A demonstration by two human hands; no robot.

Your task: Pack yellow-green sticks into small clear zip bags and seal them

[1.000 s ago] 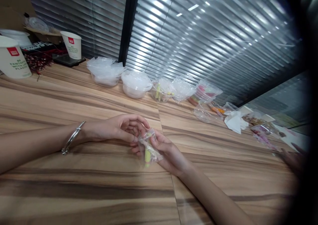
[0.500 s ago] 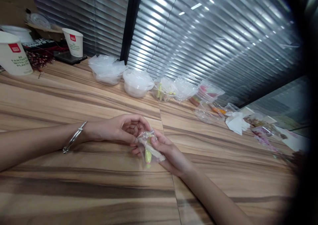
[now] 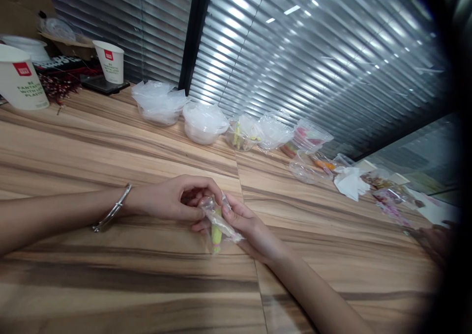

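A small clear plastic bag (image 3: 221, 222) is held between my two hands over the wooden table. Inside it lie a yellow-green stick-like piece (image 3: 216, 233) with a pinkish band near its lower end and a whitish strip (image 3: 227, 227). My left hand (image 3: 184, 199), with a silver bangle on the wrist, pinches the bag's upper left edge with thumb and fingers. From the other side, my right hand (image 3: 247, 223) grips the bag's upper right part, thumb in front. Its other fingers are partly hidden behind the bag and my left hand.
Along the blinds stand clear bowls with plastic bags (image 3: 159, 103), stacked clear bowls (image 3: 204, 123) and a bowl with yellow-green pieces (image 3: 242, 133). Paper cups (image 3: 110, 61) are at left. White tissue (image 3: 351, 182) lies at right, near another person's hand (image 3: 438, 240).
My left hand has dipped slightly and closed nearer the bag's edge. The bag has tilted, its lower end shifting a little left. Another person's hand shows more at far right.
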